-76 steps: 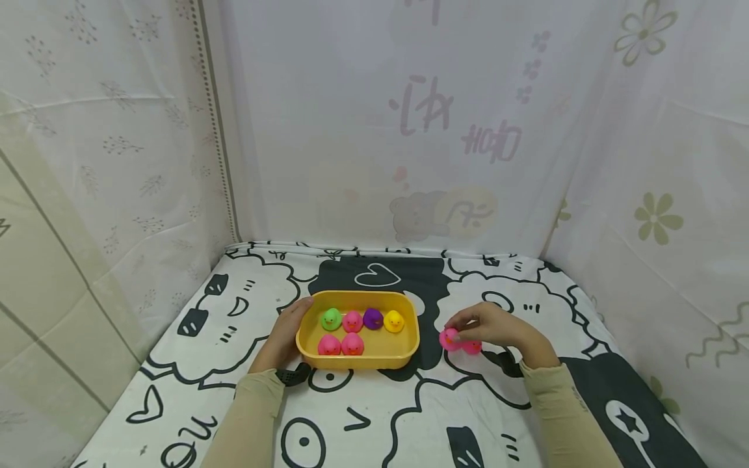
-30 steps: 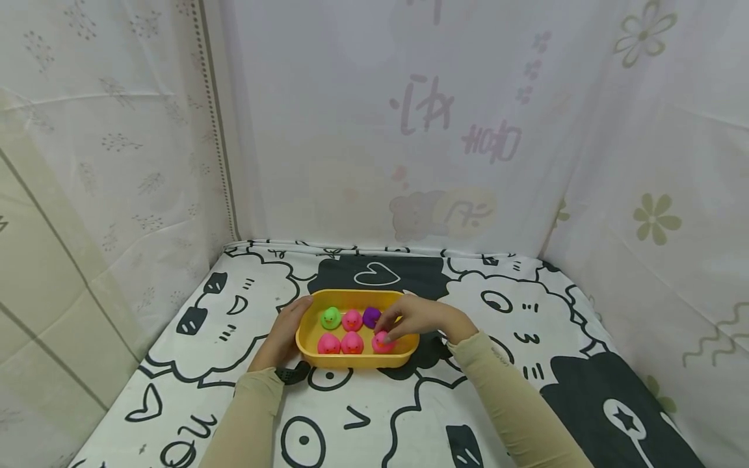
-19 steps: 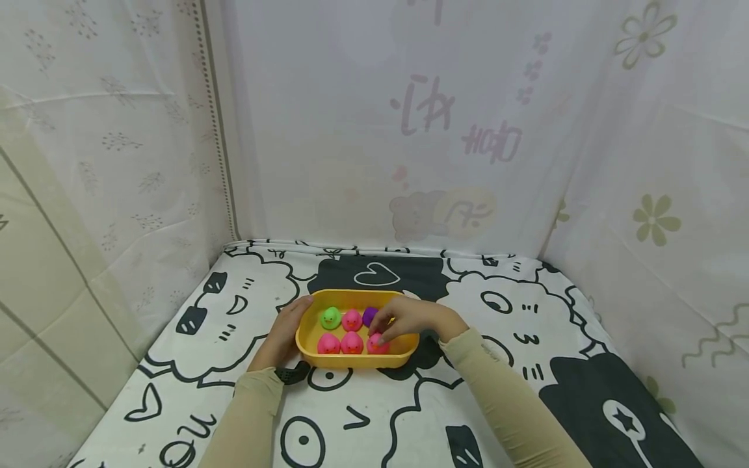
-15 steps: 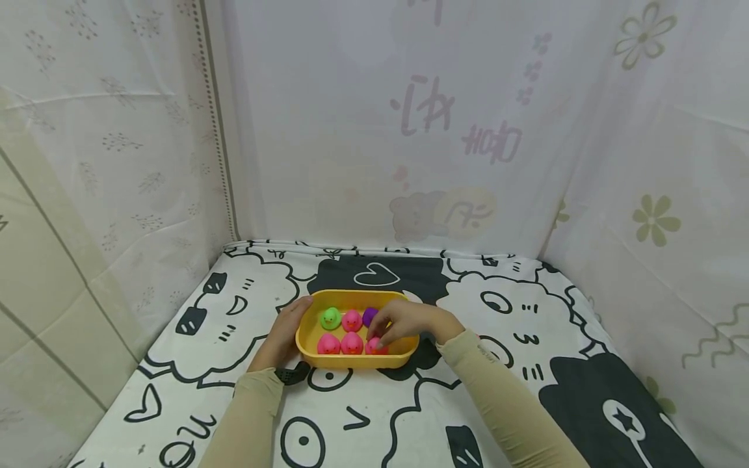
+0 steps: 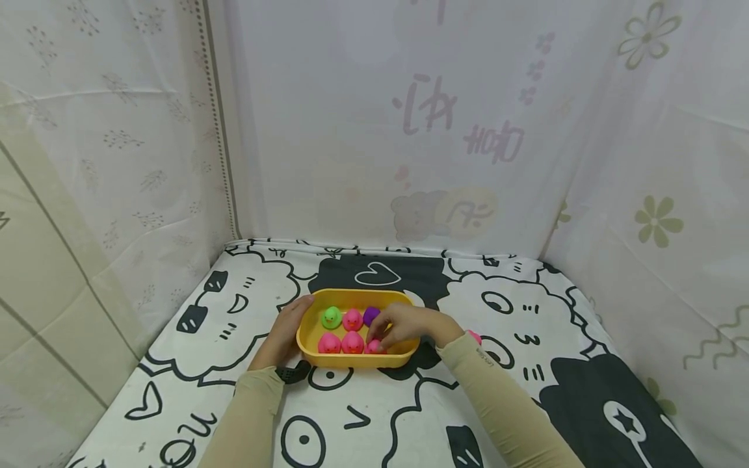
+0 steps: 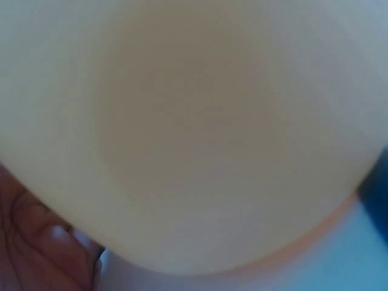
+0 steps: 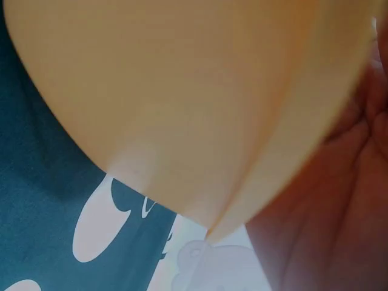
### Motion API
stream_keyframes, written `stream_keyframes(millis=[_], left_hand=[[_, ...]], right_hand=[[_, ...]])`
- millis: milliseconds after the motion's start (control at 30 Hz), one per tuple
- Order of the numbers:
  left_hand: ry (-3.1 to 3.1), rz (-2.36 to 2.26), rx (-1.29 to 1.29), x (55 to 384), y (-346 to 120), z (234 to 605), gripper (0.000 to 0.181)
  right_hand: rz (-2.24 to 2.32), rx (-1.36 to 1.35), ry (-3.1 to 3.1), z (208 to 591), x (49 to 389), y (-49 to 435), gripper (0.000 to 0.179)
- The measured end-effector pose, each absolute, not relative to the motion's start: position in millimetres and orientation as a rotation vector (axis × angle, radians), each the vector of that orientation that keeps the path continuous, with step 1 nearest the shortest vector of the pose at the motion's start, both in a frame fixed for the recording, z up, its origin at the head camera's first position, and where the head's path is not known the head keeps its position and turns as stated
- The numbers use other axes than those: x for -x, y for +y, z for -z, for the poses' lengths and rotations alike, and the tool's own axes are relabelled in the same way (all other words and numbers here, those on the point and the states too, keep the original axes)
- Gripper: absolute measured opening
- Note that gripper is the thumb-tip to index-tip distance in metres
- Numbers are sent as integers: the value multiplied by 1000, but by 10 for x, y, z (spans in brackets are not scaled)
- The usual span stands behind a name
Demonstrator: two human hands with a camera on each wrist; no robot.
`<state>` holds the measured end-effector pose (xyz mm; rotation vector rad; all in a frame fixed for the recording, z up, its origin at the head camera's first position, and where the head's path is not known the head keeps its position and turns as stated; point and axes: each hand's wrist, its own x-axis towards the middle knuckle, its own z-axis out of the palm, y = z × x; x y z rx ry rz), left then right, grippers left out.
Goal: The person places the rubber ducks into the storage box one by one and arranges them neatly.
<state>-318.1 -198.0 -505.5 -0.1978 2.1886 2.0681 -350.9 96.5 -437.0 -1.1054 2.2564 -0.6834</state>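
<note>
A yellow plastic tray [image 5: 358, 361] holds small toy ducks in two rows. My left hand [image 5: 287, 330] grips its left end, fingertips at the rim; its curled fingers [image 6: 51, 248] show at the edge of the left wrist view. Inside the tray, my right hand [image 5: 404, 324] pinches a pink toy duck [image 5: 374, 348] at the right of the front row. Beside that duck sit two more pink ducks [image 5: 352, 342]. Behind them are a green duck [image 5: 331, 317], a pink duck [image 5: 353, 319] and a purple duck [image 5: 371, 316]. My right hand covers the tray's back right corner.
Another pink duck [image 5: 474, 337] lies on the patterned black-and-white cloth [image 5: 363, 416], partly hidden behind my right sleeve [image 5: 497, 396]. White printed curtains [image 5: 351, 130] stand round the back and sides. Tray walls fill much of both wrist views.
My right hand has carried a pink duck from the cloth on the right into the tray, then slid it slightly left beside the front row. My left hand has stayed at the tray.
</note>
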Motion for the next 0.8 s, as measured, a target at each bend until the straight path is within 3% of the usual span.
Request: stream_keyframes(millis=[800], left_hand=[[2191,-2089,179,3162,-1974,5066,83]], right_hand=[[742,1104,2280,4375,3503,1005,24]])
